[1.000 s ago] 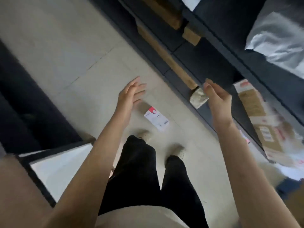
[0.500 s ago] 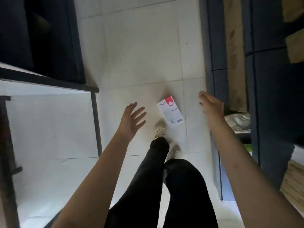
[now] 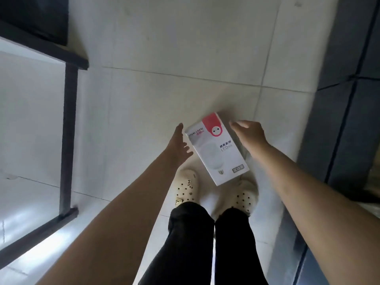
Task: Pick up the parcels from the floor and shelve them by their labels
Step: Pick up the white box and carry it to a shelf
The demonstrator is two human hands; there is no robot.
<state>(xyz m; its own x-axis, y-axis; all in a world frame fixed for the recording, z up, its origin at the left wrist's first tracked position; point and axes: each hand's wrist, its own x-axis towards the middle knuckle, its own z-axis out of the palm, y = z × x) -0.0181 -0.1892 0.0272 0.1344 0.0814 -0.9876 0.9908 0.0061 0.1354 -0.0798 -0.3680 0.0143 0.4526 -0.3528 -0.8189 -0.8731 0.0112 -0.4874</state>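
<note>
A person leans over a tiled floor [image 3: 164,48], both arms reaching down. The left hand [image 3: 178,144], fingers spread and empty, hangs just left of a white box [image 3: 218,149] with a red corner, lying flat before cream clogs [image 3: 186,187]. The right hand [image 3: 247,133], fingers loosely curled and empty, hangs just beside the box's far right edge.

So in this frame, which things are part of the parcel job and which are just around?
Part of the job:
- white and red LED box, lying on the floor
- left hand, open beside it
- right hand, open beside it
- dark shelving on the right

Just around:
- dark-framed white surface on the left
- cream clogs
</note>
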